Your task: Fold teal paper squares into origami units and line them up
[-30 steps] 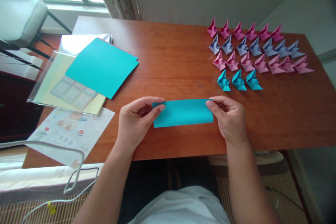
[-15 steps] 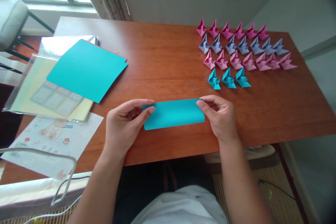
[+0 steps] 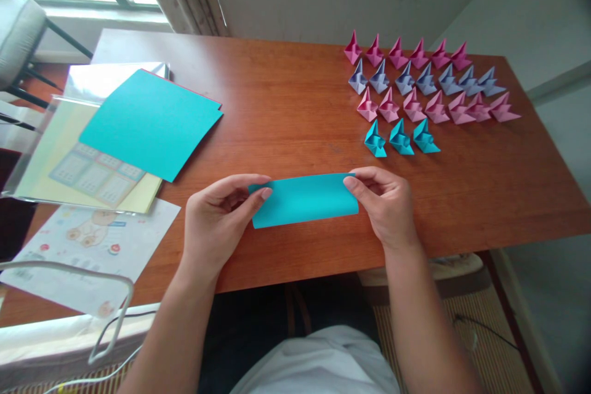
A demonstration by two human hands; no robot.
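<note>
Stretched between my two hands is a turquoise sheet of origami paper [image 3: 305, 200], now a long, slightly curved rectangle near the table's front edge. My left hand [image 3: 221, 215] pinches its left end between thumb and fingers. With thumb and bent forefinger, my right hand [image 3: 385, 206] grips the upper right corner. Beyond my right hand stand three folded turquoise paper pieces [image 3: 401, 138] in a row. Behind them are rows of light pink pieces [image 3: 435, 108], lavender pieces [image 3: 425, 79] and dark pink pieces [image 3: 418, 54].
A turquoise paper stack [image 3: 152, 123] lies at left on a clear plastic packet [image 3: 34, 166] with pale yellow sheets. Nearer is a white sheet printed with a bear [image 3: 133, 240]. A white metal frame [image 3: 124, 295] and cables are at lower left. The wooden table [image 3: 277, 104] meets a wall behind.
The whole view has shifted very slightly. My hands keep the same pinch on the turquoise paper, and its shape looks the same.
</note>
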